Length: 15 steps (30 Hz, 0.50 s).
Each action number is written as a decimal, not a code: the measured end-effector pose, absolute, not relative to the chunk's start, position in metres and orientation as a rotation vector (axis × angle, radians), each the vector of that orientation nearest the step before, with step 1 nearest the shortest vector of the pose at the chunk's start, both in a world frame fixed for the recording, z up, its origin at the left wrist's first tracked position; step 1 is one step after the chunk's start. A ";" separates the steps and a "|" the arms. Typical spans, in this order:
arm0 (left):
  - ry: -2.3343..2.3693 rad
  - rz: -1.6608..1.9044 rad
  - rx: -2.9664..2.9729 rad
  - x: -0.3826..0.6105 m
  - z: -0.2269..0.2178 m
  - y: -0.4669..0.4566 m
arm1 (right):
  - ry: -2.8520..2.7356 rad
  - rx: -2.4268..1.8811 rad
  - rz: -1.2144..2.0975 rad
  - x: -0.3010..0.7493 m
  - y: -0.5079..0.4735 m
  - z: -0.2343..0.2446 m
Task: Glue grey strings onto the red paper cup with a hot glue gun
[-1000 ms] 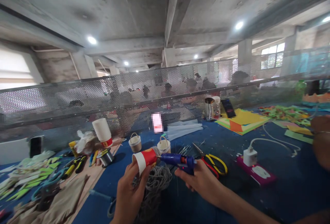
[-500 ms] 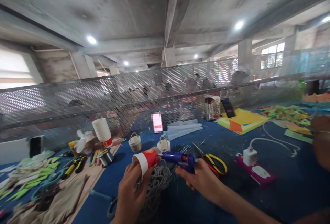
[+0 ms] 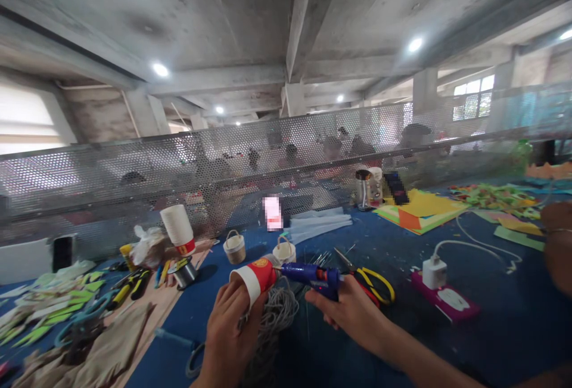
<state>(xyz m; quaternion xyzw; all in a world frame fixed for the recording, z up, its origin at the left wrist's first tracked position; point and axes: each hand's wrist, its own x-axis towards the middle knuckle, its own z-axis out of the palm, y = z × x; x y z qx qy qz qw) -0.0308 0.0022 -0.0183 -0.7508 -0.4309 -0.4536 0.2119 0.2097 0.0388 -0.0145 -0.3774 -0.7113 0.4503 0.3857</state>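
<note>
My left hand (image 3: 227, 334) is closed round a red and white paper cup (image 3: 253, 277), held on its side with the white rim toward me. My right hand (image 3: 351, 313) grips a blue glue gun (image 3: 313, 275) whose nozzle touches the cup's red base end. A pile of grey cord (image 3: 270, 316) lies on the blue table (image 3: 500, 328) just under both hands. Two small cord-wrapped baskets (image 3: 235, 247) with handles stand behind the cup.
Yellow-handled scissors (image 3: 370, 283) lie right of the glue gun. A white charger on a purple block (image 3: 440, 286) sits further right. A stack of paper cups (image 3: 177, 230), pliers (image 3: 129, 285) and green paper scraps (image 3: 49, 310) lie left. A perforated metal screen (image 3: 223, 167) bounds the far edge. Another person's arm (image 3: 558, 245) shows at right.
Both hands have shifted slightly; the cup has turned a little in my left hand, with the glue gun nozzle staying against its base end.
</note>
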 end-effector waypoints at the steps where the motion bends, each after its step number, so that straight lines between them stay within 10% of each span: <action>1: -1.170 -1.241 -2.076 -0.030 -0.018 0.003 | -1.812 -0.961 1.146 0.210 0.039 -0.014; 15: -1.059 -1.039 -2.087 -0.028 -0.015 0.000 | -1.791 -0.954 1.147 0.210 0.040 -0.014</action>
